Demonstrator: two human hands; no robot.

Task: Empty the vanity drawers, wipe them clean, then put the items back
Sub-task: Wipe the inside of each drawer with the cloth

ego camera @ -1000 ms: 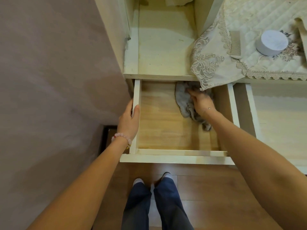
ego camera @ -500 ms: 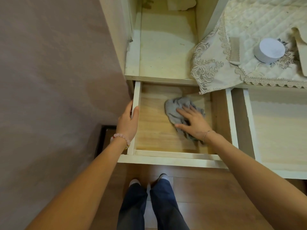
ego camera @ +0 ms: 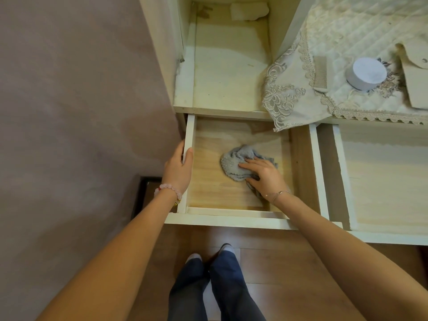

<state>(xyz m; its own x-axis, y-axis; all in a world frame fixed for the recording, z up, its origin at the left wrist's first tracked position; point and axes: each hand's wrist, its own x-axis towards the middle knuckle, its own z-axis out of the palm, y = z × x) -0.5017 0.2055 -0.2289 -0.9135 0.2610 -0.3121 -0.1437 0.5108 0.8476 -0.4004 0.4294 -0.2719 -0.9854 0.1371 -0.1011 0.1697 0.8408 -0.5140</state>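
Head camera view, looking straight down at a cream vanity beside a mauve wall. Two drawers stand pulled out side by side over a wooden floor: the left drawer, with a pale wood bottom, and the right drawer, which runs off the right edge. Above the left drawer is an open compartment with a pale crumpled object at its back. A lace-edged cover lies on the vanity top, and one corner hangs over the back right of the left drawer, screening that corner. On the cover rest a comb and, just beside it, a round white container.

A bunched grey cloth lies on the drawer bottom near the middle. The right hand, with a thin chain bracelet at the wrist, lies palm down on it, fingers straight and slightly spread, pressing the cloth flat. The left hand, with a pink bead bracelet, grips the drawer's left wall, thumb inside the drawer.

Its other fingers are hidden behind that wall. Part of the cloth is covered by the right hand and wrist. Legs in dark trousers and the toes of two feet show below the drawer front.
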